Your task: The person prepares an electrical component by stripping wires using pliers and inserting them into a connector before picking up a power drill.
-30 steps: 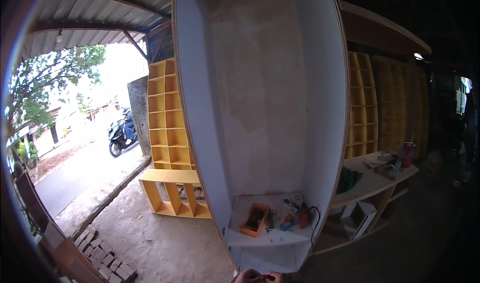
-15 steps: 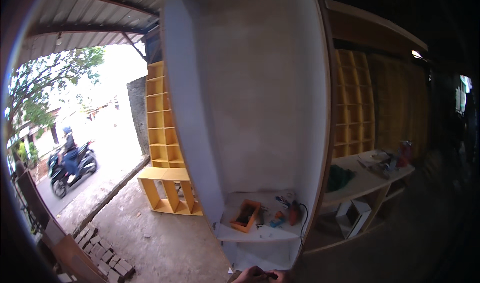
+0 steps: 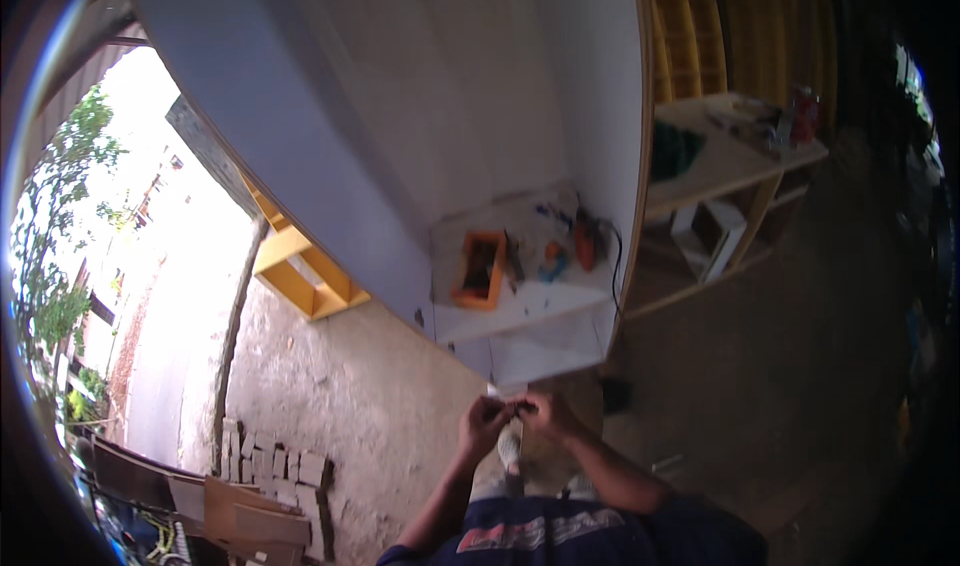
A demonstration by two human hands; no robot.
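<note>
My left hand (image 3: 484, 423) and my right hand (image 3: 546, 414) meet in front of my body, fingers pinched together. Something small and dark seems to be between the fingertips, too small to name. Just beyond them stands a tall white cabinet (image 3: 460, 331) with an open front. On its low shelf lies an orange open box (image 3: 497, 284) with dark contents I cannot make out. To the right of that box are a blue and orange tool (image 3: 553, 263) and a red power tool (image 3: 584, 248) with a black cord. Neither hand touches the cabinet or these tools.
A yellow shelf unit (image 3: 300, 271) stands behind the cabinet on the left. Stacked bricks (image 3: 290, 464) and brown boards (image 3: 240, 514) lie at the lower left. On the right, a workbench (image 3: 700, 181) carries a green bundle (image 3: 678, 153) and loose items.
My view has tilted down, so both forearms and my feet now show. The hands stay together at the fingertips. The motorcycle with its rider no longer shows on the road.
</note>
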